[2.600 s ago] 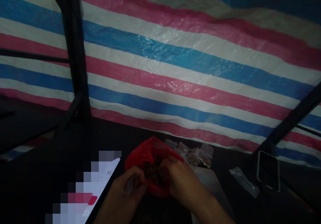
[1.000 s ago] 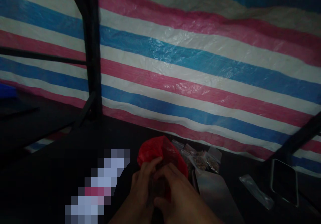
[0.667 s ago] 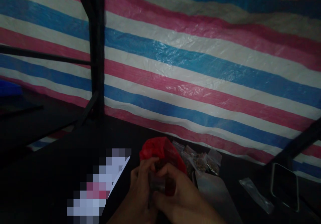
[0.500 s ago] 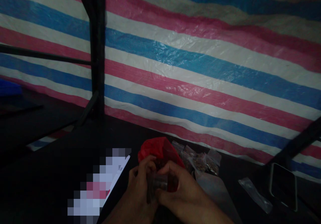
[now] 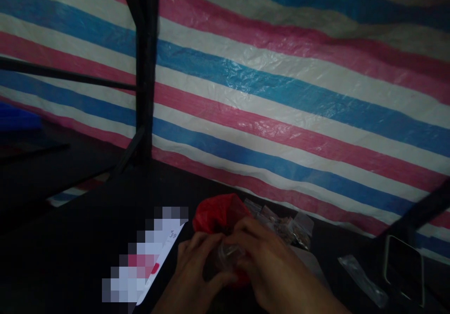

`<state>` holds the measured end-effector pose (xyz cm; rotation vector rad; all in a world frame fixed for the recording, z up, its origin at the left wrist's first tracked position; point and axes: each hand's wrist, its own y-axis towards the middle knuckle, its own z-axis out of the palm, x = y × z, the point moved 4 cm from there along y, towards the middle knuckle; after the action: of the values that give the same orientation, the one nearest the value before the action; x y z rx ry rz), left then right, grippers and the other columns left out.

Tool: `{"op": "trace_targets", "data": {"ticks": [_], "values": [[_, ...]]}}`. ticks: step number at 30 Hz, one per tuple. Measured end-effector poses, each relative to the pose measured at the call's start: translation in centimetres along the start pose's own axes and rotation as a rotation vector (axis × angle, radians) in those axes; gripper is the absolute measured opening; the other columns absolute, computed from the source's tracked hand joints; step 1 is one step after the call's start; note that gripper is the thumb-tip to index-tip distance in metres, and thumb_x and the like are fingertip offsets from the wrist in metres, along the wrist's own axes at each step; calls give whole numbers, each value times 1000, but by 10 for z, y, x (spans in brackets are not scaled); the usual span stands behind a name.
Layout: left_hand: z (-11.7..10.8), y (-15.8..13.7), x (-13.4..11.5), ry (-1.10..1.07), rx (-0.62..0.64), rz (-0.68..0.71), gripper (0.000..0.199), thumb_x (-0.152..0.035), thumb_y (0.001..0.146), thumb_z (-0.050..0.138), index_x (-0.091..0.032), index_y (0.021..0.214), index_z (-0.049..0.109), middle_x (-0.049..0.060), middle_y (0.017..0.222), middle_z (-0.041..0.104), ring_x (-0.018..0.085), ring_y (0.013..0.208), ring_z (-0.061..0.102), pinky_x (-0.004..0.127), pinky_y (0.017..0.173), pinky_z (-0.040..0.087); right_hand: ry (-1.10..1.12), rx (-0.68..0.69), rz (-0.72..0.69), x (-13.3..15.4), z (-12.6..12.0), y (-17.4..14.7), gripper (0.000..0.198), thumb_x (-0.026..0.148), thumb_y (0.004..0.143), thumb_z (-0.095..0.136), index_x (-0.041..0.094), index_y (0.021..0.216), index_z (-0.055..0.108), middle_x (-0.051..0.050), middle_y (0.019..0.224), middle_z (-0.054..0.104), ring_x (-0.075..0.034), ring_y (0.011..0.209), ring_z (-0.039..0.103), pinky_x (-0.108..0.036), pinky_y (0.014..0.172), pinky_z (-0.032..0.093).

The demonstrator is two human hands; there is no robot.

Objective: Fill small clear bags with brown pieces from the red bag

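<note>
The left hand [image 5: 197, 267] and the right hand [image 5: 262, 253], low in the centre of the frame, meet around a small clear plastic bag [image 5: 230, 256]. Both pinch it lightly from opposite sides, fingers curled above and the left thumb below; a two-sided hold probably suits such limp film, which would fold on itself if held at one edge only. Whether the bag contains anything, I cannot tell (the light is poor here). Right behind the fingers sits a red bag [image 5: 214, 213], its mouth rumpled and gaping, seemingly kept close so that its inside is within reach. Just beyond, to the right, small filled packets [image 5: 291, 229] lie bunched together, perhaps to stay out of the hands' way. A clear plastic strip [image 5: 362, 279] and a phone [image 5: 404, 269] rest apart at lower right. At lower left, a lit screen [image 5: 161, 257] leans at a slant, likely where it can be glanced at. A striped sheet [image 5: 263, 93] fills the upper frame.
</note>
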<state>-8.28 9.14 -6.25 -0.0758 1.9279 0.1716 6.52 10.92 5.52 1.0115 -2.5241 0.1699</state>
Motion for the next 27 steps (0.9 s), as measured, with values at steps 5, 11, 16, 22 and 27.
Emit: {"op": "trace_targets", "data": {"ticks": [5, 11, 16, 22, 27], "values": [[-3, -4, 4, -23, 20, 41, 51, -36, 79, 74, -34, 129, 75, 9, 140, 70, 38, 136, 56, 55, 113, 50, -49, 15, 20, 6, -1, 3, 55, -6, 82, 56, 22, 126, 74, -7, 130, 71, -25, 126, 63, -37, 109, 49], [-3, -9, 17, -86, -1, -33, 56, -44, 85, 68, -27, 138, 70, 12, 153, 61, 38, 145, 49, 57, 122, 43, -109, 34, 11, 18, -7, 4, 58, -5, 85, 55, 26, 131, 74, -7, 135, 70, -26, 126, 66, -40, 110, 52], [-8, -10, 11, -92, -38, 32, 47, -43, 85, 66, -31, 130, 74, 9, 144, 69, 37, 139, 58, 55, 118, 48, -142, 25, -44, 24, -6, 4, 70, -8, 80, 53, 28, 138, 71, -4, 140, 70, -27, 130, 64, -42, 113, 52], [-14, -13, 5, -109, -99, 91, 40, -41, 81, 71, -33, 119, 77, 8, 125, 79, 34, 118, 71, 46, 103, 59, -210, -84, -208, 26, -3, -1, 71, -7, 81, 54, 28, 141, 68, -4, 141, 71, -26, 127, 67, -42, 113, 53], [-17, -17, -8, -164, -147, 100, 32, -48, 88, 66, -29, 111, 77, 8, 114, 82, 31, 106, 76, 42, 94, 63, -186, -245, -235, 23, -15, -2, 56, -1, 91, 55, 30, 133, 71, -3, 134, 74, -23, 121, 70, -38, 107, 55]]}}
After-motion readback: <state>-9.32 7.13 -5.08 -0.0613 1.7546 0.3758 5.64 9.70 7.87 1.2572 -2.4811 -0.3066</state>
